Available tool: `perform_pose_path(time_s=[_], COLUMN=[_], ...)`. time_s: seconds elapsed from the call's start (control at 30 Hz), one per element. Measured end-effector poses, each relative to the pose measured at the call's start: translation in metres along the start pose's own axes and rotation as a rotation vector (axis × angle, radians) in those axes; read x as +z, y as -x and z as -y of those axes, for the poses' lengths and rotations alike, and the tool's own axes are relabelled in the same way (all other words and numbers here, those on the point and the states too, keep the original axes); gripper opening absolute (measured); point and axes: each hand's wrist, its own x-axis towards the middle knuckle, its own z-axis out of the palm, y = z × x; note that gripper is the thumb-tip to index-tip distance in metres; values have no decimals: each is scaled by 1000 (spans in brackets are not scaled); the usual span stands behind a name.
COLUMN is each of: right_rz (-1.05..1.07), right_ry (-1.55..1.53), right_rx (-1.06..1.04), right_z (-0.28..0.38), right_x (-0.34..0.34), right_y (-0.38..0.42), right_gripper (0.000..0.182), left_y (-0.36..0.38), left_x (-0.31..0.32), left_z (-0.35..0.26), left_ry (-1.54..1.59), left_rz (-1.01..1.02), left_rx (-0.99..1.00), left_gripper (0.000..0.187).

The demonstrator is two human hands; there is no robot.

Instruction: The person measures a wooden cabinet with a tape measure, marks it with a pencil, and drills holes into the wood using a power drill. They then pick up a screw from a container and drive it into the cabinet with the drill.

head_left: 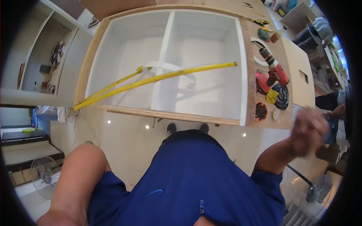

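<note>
My right hand [309, 130] is raised beyond the workbench's right front corner, smeared by motion, so its fingers and anything in them cannot be made out. My left arm bends down to the bottom left edge; at most the base of my left hand [56, 219] shows there, its fingers hidden. Neither hand touches the white, two-compartment cabinet frame [163, 45] in front of me. An extended yellow tape measure [158, 78] lies slantwise across that frame. Nearest to my right hand on the bench are a small round lid [276, 115] and an orange container of screws [261, 112].
On the bench's right side lie a red cordless drill [278, 73], a dark crumpled bag [281, 97] and pliers [261, 22]. A light wooden panel [298, 71] stands beyond them. A co-worker [315, 32] is at the far right. Fans [45, 177] stand on both sides.
</note>
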Motion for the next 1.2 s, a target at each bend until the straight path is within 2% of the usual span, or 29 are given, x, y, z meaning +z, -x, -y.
perform_pose_path(time_s=[0.07, 0.1, 0.2, 0.27, 0.33, 0.37, 0.4, 0.43, 0.47, 0.53, 0.57, 0.63, 0.67, 0.73, 0.77, 0.8, 0.83, 0.9, 1.03, 1.2], right_rz=[410, 483, 569, 463, 355, 433, 466, 507, 556, 651, 625, 570, 548, 415, 346, 263, 231, 162, 318, 251], right_ry=[-261, -254, -134, -4, 143, 242, 310, 378, 439, 567, 563, 551, 565, 495, 460, 337, 268, 126, 408, 456], right_rx=[-310, -250, -222, -196, -65, 0, -21, -35, -16, 2, 7, 27, 51, 252, 351, 536, 582, 667, 591, 633], right_z=[23, 39, 37, 16, -10, -18, -29, -38, -44, -54, -59, -64, -65, -62, -61, -62, -65, -70, -68, -71], right_x=[18, 33, 71, 112, 163, 183, 204, 220, 230, 244, 247, 250, 251, 253, 253, 251, 252, 256, 265, 276], right_y=[-46, -59, -71, -52, -13, 1, 15, 29, 43, 64, 73, 90, 96, 101, 104, 109, 112, 112, 101, 98], right_gripper=[40, 34, 35, 39, 36, 38, 39, 39, 39, 39, 39, 37, 26, 21, 19, 18, 19, 22, 18, 14], left_y=[11, 20, 77, 147, 180, 181, 182, 196, 208, 227, 237, 244, 246, 253, 257, 259, 262, 274, 287, 299], left_x=[-16, -25, -68, -91, -62, -19, 25, 39, 55, 77, 81, 84, 79, 66, 58, 49, 42, 41, 46, 59], left_z=[-8, -9, -15, -13, 5, 29, 54, 64, 72, 69, 65, 60, 62, 66, 72, 82, 92, 109, 128, 135], left_ry=[16, 29, 107, 17, -529, -249, 40, 306, 462, 789, 840, 965, 874, 699, 395, 98, -193, -322, -376, -345], left_rz=[-33, -62, -153, -133, -10, -142, -392, -414, -399, -362, -271, -282, -199, -35, 65, 156, 236, 273, 392, 416], left_rx=[11, 22, 59, 43, -153, -550, -899, -1186, -1332, -1514, -1533, -1507, -1439, -1296, -1133, -954, -758, -744, -700, -699], left_gripper=[28, 27, 26, 26, 21, 20, 28, 30, 21, 20, 18, 18, 20, 23, 25, 28, 30, 32, 32, 33])
